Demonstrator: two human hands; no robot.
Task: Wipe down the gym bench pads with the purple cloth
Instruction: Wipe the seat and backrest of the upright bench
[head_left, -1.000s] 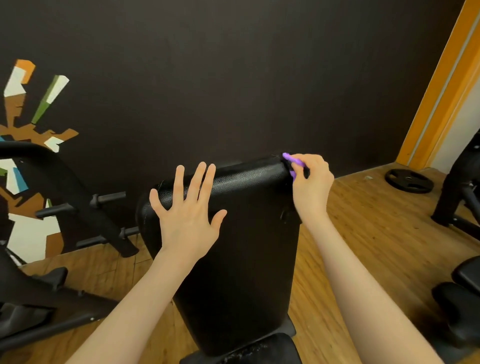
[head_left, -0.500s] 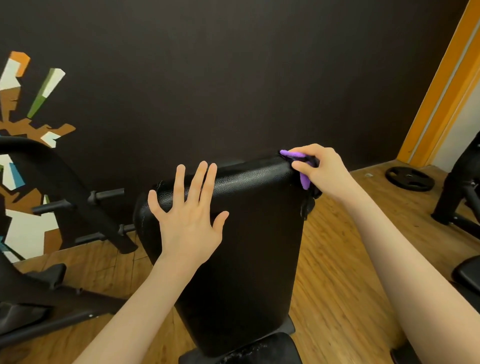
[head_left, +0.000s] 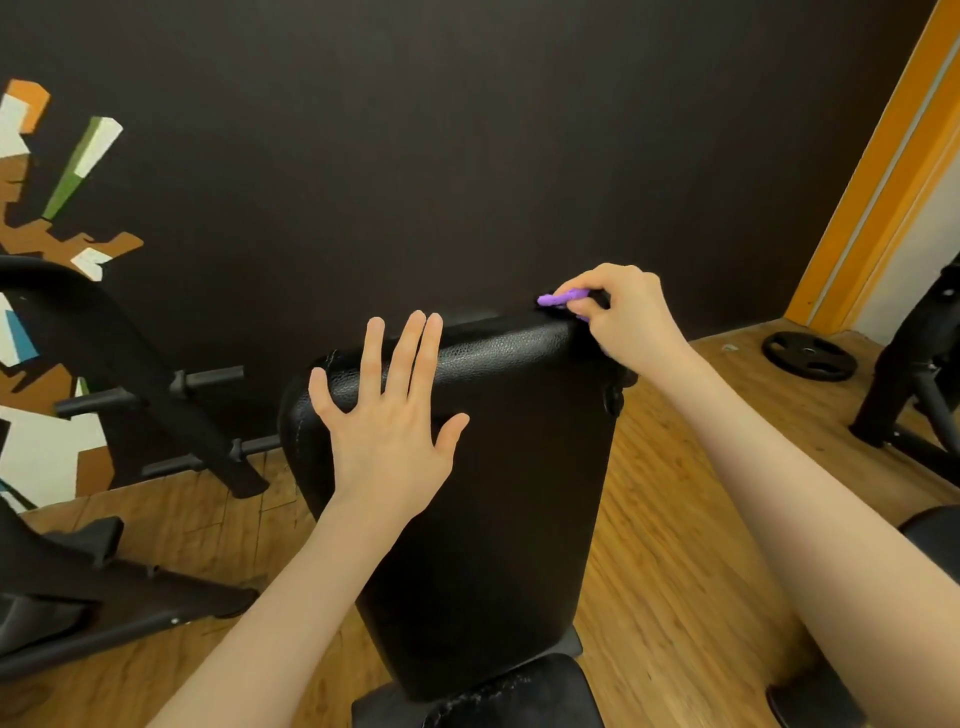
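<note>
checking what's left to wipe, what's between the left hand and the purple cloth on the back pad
In the head view, only bare black top edge of the back pad lies between the left hand and the purple cloth, gripped by the right hand.

Both bare forearms reach forward. The left hand (head_left: 387, 415) lies flat with fingers straight and spread, thumb out to the side, palm pressed against the upright black leatherette bench pad (head_left: 498, 467). The right hand (head_left: 621, 312) is curled at the pad's top right corner, fingertips pinching a bunched purple cloth (head_left: 561, 299), wrist bent downward.
</note>
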